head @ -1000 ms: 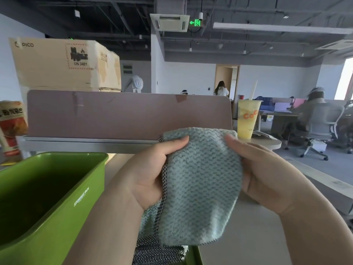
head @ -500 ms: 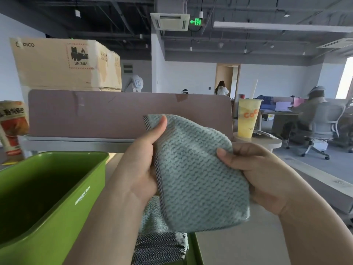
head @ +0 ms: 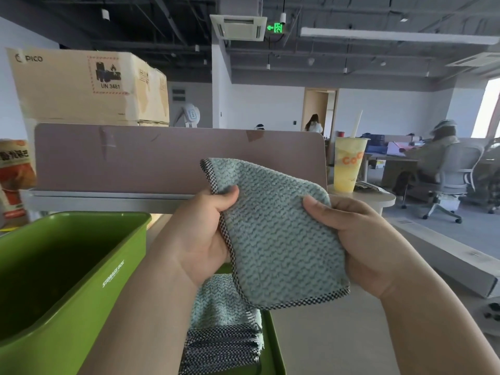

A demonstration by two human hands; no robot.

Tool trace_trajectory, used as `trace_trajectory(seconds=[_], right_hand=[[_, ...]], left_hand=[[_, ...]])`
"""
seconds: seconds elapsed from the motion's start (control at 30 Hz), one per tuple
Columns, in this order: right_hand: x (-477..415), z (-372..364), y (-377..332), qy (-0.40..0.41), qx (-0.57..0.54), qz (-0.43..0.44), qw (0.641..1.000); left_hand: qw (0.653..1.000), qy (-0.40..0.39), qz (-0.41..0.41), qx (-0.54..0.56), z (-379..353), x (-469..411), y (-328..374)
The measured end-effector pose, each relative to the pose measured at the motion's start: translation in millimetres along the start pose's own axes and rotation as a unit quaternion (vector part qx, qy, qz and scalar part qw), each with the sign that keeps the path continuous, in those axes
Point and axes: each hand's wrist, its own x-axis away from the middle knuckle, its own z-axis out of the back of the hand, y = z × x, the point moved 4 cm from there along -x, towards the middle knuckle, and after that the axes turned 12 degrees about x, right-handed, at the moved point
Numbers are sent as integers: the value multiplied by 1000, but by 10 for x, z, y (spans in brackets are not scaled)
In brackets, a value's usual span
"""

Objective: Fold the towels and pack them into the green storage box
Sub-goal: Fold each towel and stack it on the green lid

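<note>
I hold a small light-teal towel (head: 273, 239) with a black-and-white checked border up in front of me, folded flat. My left hand (head: 200, 236) grips its left edge, thumb on the front. My right hand (head: 359, 239) pinches its right edge. The green storage box (head: 89, 282) stands open at the lower left, its inside dark. Below the held towel lies a stack of more teal and checked towels (head: 224, 331) on a green lid (head: 273, 345).
A mauve desk divider (head: 135, 158) runs across behind the hands. A yellow drink cup (head: 347, 166) with a straw stands at the right, a snack bag (head: 15, 174) at the far left. Cardboard boxes (head: 81, 85) stand behind the divider. A person sits in a chair far right.
The towel has been turned and spread flatter between my hands; its checked border now shows along the left and bottom edges. My left thumb has shifted lower on it.
</note>
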Motion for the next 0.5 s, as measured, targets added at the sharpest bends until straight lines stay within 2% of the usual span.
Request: trace_trajectory(seconds=[0.2, 0.3, 0.5], right_hand=[[-26, -40, 30, -31, 80, 35, 996], [-43, -40, 35, -20, 82, 42, 996], [12, -76, 15, -52, 119, 28, 991]], left_hand=[[995, 53, -42, 76, 158, -96, 86], [993, 67, -52, 79, 196, -110, 104], [989, 91, -84, 83, 251, -115, 167]])
